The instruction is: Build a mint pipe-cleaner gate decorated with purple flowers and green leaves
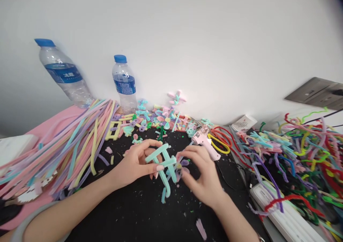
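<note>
My left hand (pixel 142 159) is closed around a mint-green pipe cleaner shape (pixel 164 163) made of crossed bars, its thumb pressing on the lower crossbar. One strand of the shape bends into a hook at the bottom. My right hand (pixel 200 174) is beside the shape's right end, thumb and fingers curved and apart. Whether its fingertips touch the shape is hard to tell. Small purple loops (pixel 184 162) show behind those fingers. Just beyond my right hand lies a pink glue gun (pixel 205 141).
Long pastel pipe cleaners (pixel 80 138) spread across the left side. Small finished pieces (pixel 166 118) crowd the wall, with two bottles (pixel 124 84) at the back left. At right are tangled pipe cleaners (pixel 302 156), a white power strip (pixel 286 213) and red cords (pixel 227 136). Scraps dot the black mat (pixel 128 213).
</note>
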Demonstrator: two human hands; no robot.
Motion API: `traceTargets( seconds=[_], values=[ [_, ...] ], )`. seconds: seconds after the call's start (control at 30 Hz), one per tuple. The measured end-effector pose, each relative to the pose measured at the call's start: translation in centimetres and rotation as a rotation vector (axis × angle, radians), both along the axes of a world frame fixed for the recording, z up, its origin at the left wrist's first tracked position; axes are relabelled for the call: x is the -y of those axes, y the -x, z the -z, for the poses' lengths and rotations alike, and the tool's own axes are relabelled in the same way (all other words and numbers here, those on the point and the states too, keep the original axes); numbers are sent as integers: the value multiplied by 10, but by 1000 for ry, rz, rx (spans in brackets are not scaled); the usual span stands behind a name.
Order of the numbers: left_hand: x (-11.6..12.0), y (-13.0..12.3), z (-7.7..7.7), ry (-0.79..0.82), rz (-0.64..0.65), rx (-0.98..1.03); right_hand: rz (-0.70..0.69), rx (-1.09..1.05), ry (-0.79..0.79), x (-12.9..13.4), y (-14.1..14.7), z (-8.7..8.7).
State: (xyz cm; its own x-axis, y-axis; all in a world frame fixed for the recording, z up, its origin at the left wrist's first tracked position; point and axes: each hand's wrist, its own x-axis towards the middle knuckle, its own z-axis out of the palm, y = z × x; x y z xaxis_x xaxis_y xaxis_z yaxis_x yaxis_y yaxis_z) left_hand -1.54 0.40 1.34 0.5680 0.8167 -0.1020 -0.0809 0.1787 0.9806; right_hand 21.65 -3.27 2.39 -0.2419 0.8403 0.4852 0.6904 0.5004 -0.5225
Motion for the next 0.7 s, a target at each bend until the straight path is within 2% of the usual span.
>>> traceTargets(
  seconds=[0.07, 0.17, 0.37, 0.43, 0.53, 0.7],
  values=[
    [3, 0, -3, -53, 27, -29, -105, -23, 101, 6, 15, 3],
    [8, 2, -4, -207, 25, -123, -135, -69, 144, 10, 26, 8],
    [12, 6, 2, -802, -50, -284, -193, -152, 97, 8, 22, 8],
    [12, 6, 1, -940, -53, -288, -215, -163, 79, 7, 22, 7],
    [11, 7, 1, -1042, -62, -282, -228, -171, 44, 7, 23, 7],
    [12, 10, 5, -1111, -114, -237, -241, -192, -8, 9, 23, 6]
  ],
)
